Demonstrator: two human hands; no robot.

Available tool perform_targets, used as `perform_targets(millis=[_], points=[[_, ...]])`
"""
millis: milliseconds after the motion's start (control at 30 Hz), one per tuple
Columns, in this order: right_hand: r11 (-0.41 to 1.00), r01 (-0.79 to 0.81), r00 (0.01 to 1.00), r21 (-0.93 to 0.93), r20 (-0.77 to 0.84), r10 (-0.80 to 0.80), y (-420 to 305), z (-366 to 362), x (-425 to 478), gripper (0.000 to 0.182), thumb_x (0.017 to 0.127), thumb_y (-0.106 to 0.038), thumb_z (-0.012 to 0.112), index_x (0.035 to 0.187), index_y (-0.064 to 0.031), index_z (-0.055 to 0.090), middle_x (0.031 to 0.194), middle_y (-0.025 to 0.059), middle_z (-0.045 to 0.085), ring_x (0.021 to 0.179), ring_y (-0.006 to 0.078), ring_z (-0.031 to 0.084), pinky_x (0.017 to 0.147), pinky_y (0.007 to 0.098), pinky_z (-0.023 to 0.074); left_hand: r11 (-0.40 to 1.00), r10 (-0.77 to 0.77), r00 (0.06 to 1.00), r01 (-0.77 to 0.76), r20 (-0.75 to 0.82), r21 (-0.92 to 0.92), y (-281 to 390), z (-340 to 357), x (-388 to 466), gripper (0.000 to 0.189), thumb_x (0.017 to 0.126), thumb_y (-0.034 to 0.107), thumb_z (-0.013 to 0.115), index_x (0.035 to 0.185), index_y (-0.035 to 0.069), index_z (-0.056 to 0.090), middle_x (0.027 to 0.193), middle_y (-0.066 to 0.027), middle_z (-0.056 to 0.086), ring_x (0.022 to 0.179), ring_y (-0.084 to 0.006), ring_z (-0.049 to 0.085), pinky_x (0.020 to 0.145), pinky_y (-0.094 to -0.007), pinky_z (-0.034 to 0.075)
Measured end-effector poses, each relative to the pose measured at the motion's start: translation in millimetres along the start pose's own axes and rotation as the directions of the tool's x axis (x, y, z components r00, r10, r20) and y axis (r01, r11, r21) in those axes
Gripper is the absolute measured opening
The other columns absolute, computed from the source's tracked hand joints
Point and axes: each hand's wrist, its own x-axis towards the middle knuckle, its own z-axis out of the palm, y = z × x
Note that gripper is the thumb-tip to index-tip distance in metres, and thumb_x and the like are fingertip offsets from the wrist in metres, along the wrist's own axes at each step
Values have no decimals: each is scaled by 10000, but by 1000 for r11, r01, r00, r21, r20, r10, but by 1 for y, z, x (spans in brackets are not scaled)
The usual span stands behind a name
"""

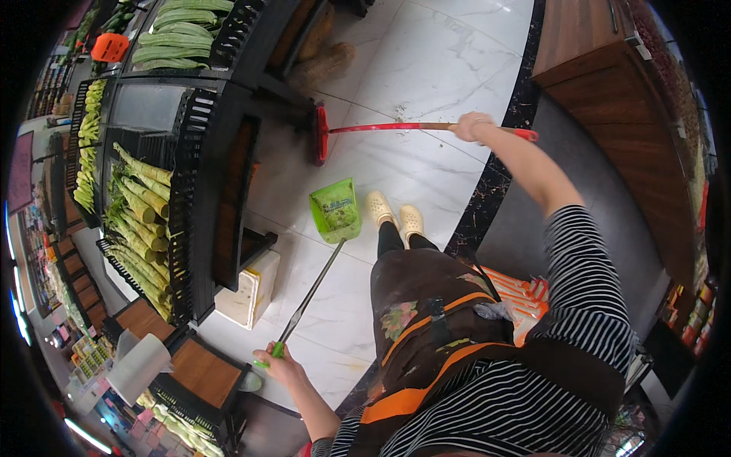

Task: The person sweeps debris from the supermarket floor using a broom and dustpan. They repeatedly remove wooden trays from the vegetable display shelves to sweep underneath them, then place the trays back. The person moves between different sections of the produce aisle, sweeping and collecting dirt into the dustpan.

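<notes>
My right hand point(475, 127) grips the red handle point(388, 127) of a broom. The red broom head point(321, 135) is at the foot of the dark vegetable stand, on white marbled tiles. Closed around the green grip of a long-handled dustpan is my left hand point(281, 364). The green dustpan pan point(337, 211) lies on the floor just in front of my cream clogs point(411, 220), with dirt inside it. Loose debris point(401, 108) is scattered on the tiles beyond the broom handle.
Black crates of stem lettuce point(140, 211) and ridged green gourds point(177, 34) stand on the left. Below is a white foam box point(248, 291). A plastic bag roll point(139, 368) sits lower left. A wooden cabinet point(617, 108) borders the right side, past a black floor strip point(485, 188).
</notes>
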Motion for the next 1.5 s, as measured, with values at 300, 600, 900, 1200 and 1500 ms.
perform_targets(millis=[300, 600, 900, 1200, 1500], points=[[986, -167, 985, 11, -48, 167, 56, -23, -27, 556, 843, -508, 391, 1052, -35, 594, 1031, 162, 601, 983, 296, 573, 833, 373, 453, 999, 18, 985, -26, 171, 44, 4, 77, 37, 303, 893, 333, 483, 967, 41, 451, 868, -42, 483, 818, -137, 484, 754, -267, 431], [944, -201, 980, 261, 71, 189, -14, 1, 22, 643, 822, -563, 374, 1044, 5, 577, 1027, 195, 591, 973, 318, 570, 818, 388, 455, 992, -20, 979, -6, 201, 126, 11, 152, 67, 290, 893, 329, 486, 931, 44, 445, 873, -39, 462, 822, -141, 466, 767, -260, 406], [863, -406, 913, 302, 162, 373, 40, 45, -42, 609, 824, -536, 389, 1082, -16, 570, 1094, 185, 565, 1039, 319, 534, 857, 399, 433, 969, -7, 975, -48, 223, 243, 30, 203, 69, 369, 887, 397, 468, 901, 29, 446, 869, -46, 462, 806, -150, 465, 786, -316, 411], [820, -495, 868, 287, 205, 452, 160, 73, -118, 586, 836, -535, 362, 1051, -43, 596, 1071, 175, 578, 1019, 318, 544, 844, 392, 434, 950, 37, 913, -159, 406, 270, 23, 236, 78, 357, 881, 372, 493, 823, 20, 490, 853, -55, 540, 885, -150, 524, 785, -266, 420], [662, -399, 914, 635, 221, 339, 142, 72, 2, 676, 818, -580, 341, 1140, -15, 523, 1193, 206, 487, 1120, 328, 468, 914, 396, 387, 901, 113, 804, -331, 584, 281, 3, 290, 40, 320, 885, 343, 496, 839, 27, 493, 841, -46, 544, 794, -133, 504, 733, -265, 410]])
